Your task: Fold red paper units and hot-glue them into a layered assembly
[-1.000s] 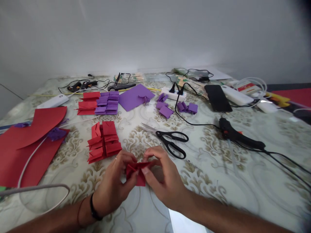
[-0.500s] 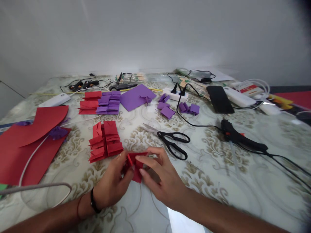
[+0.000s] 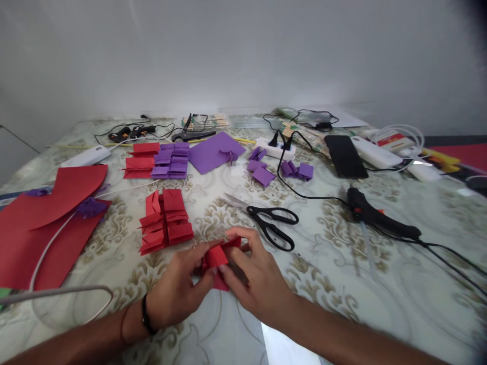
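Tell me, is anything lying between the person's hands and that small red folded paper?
Nothing visible does. The left hand and the right hand both pinch the small red folded paper piece; the black-handled scissors lie beyond the right hand, clear of it.

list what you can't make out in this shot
All in the head view:
Hidden: the folds of the red paper, mostly covered by the fingers of the left hand and right hand.
Cut off: the red sheets, by the left edge.
Cut off: the cords past the glue gun, which run off the right edge.
Too small and blurred: the items by the far wall.
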A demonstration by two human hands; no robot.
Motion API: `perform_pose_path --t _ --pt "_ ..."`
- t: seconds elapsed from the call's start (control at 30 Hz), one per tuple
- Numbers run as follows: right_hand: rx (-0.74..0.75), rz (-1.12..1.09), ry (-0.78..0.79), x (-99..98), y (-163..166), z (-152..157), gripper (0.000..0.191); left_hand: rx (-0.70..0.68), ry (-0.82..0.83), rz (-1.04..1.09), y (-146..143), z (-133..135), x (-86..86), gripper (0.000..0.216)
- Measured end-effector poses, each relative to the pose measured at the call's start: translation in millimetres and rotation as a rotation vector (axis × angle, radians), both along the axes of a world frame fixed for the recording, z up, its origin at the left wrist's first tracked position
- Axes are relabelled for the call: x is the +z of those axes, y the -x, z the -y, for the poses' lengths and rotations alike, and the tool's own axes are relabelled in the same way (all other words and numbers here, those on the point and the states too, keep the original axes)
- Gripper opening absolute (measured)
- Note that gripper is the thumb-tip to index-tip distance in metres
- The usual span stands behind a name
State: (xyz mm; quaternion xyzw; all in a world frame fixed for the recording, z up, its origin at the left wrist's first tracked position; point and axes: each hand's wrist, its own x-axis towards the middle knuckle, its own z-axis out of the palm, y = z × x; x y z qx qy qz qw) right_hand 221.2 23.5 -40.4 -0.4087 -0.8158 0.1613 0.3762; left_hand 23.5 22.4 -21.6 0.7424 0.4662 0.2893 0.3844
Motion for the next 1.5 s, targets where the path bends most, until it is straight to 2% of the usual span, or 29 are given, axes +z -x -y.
perform_pose_path --t 0.13,0.23,0.37,0.43,0.5,0.57,0.7,0.83,1.0,1.2,1.33,1.5 --pt "-0.015 -0.064 -0.005 0.4 0.0 1.0 0.005 -0.02 0.008 -0.014 -0.2 0.9 -0.7 0.03" --pt "-0.025 -0.173 -0.025 1.0 0.6 0.5 0.015 -0.03 -0.018 -0.001 0.7 2.0 -2.4 0.028" --pt "-0.005 -0.363 -0.055 -2.4 3.9 -0.2 0.037 -0.032 0.007 0.063 2.3 3.2 -5.0 0.037" --pt "-0.022 -0.453 0.022 -4.0 5.4 -1.0 0.05 -0.024 0.046 0.109 2.9 3.4 -6.3 0.041" --pt "-0.028 -0.473 0.151 -3.7 5.3 -2.7 0.054 -0.009 0.059 0.135 3.5 3.2 -7.4 0.042" --pt "0.013 -0.421 0.254 -1.6 3.5 -5.2 0.047 0.004 0.019 0.154 4.0 2.5 -8.2 0.041" --pt "0.083 -0.409 0.311 1.1 -1.3 -10.5 0.029 -0.052 -0.105 0.203 6.4 3.1 -8.0 0.049" --pt "0.085 -0.511 0.332 -1.3 -3.5 -12.7 0.031 -0.117 -0.034 0.241 13.2 8.7 -5.7 0.054" --pt "0.081 -0.467 0.248 1.0 -4.5 -11.0 0.037 -0.083 0.154 0.352 18.0 10.3 -3.4 0.035" --pt "0.14 -0.354 0.059 4.5 -3.4 -7.3 0.028 -0.085 0.149 0.301 8.9 3.8 -1.1 0.034" --pt "0.174 -0.345 0.075 4.8 -3.8 -4.9 0.028 -0.12 0.191 0.263 4.5 2.7 5.9 0.03" --pt "0.194 -0.328 0.106 7.7 -4.9 -3.7 0.028 -0.122 0.159 0.199 6.4 2.3 8.5 0.027"
